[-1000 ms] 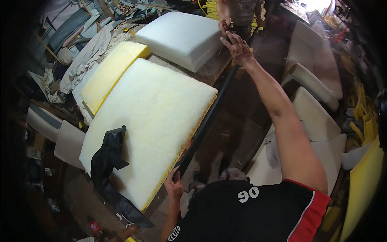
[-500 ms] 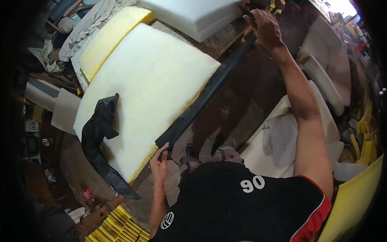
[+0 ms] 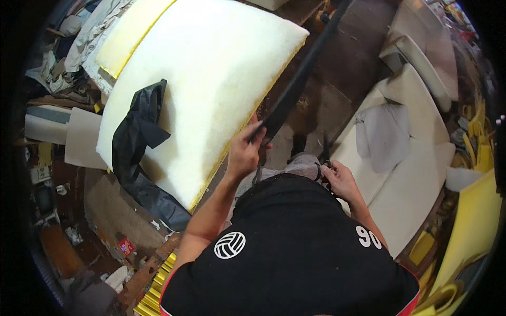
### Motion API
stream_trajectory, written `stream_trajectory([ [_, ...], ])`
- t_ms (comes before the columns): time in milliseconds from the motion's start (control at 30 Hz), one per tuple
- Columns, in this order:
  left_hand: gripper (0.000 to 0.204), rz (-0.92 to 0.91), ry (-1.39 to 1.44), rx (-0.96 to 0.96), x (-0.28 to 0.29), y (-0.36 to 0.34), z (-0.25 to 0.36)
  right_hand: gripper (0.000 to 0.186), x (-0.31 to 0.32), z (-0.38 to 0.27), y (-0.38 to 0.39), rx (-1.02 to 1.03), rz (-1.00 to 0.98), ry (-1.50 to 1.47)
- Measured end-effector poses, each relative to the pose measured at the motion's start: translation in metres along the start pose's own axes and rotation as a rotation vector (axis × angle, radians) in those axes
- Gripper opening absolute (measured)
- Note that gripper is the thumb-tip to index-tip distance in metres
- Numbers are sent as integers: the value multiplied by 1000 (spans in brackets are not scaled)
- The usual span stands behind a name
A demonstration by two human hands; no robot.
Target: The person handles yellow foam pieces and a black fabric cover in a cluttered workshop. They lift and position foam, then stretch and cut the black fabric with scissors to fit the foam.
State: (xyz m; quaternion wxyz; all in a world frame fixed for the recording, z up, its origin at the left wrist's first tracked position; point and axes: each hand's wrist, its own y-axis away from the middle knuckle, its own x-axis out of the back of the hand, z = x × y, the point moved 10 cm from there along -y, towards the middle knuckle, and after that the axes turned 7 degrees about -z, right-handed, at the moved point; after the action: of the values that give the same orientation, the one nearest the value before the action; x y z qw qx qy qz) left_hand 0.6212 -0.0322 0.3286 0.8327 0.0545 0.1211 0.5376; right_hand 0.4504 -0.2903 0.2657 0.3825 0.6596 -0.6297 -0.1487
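Observation:
A long black fabric strip (image 3: pixel 295 84) stretches from my left hand (image 3: pixel 245 152) up to the top right edge of the picture. My left hand is closed on its near end, right beside the yellow-edged front side of a large white padded foam cushion (image 3: pixel 211 68). By my waist, my right hand (image 3: pixel 341 183) is closed around a slim dark tool (image 3: pixel 325 154) with two thin prongs, which looks like scissors; my fingers partly cover it. A second black fabric piece (image 3: pixel 129 142) lies crumpled over the cushion's left part and hangs past its near corner.
A yellow foam block (image 3: pixel 132 37) lies behind the cushion at the upper left. To my right stand cream upholstered seats (image 3: pixel 406 179) with a grey cloth (image 3: pixel 382 137) on them. Yellow foam strips (image 3: pixel 158 284) are stacked at the lower left, and a yellow foam sheet (image 3: pixel 469 231) leans at the right.
My right hand has come down from the strip's far end to my waist and now holds the dark tool. My left hand has lifted the strip's near end and shifted it right, off the cushion edge.

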Motion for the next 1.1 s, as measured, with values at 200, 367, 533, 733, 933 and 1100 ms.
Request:
stream_trajectory([
  [200,29,-173,310,220,12,-27,-3,32,-79,23,83,-32,-251,-249],
  [367,31,-122,281,126,35,-39,40,33,-108,22,127,-22,-175,-146],
  [533,45,-12,118,-4,78,-55,71,31,-109,-12,155,49,-71,114],
  [733,20,-108,622,55,99,-82,54,37,-114,-20,176,201,-232,181],
  [933,23,-91,634,84,102,-90,41,46,-118,29,170,36,-298,-190],
  [1100,20,-46,557,80,98,-80,44,43,-90,38,164,209,-86,-474],
])
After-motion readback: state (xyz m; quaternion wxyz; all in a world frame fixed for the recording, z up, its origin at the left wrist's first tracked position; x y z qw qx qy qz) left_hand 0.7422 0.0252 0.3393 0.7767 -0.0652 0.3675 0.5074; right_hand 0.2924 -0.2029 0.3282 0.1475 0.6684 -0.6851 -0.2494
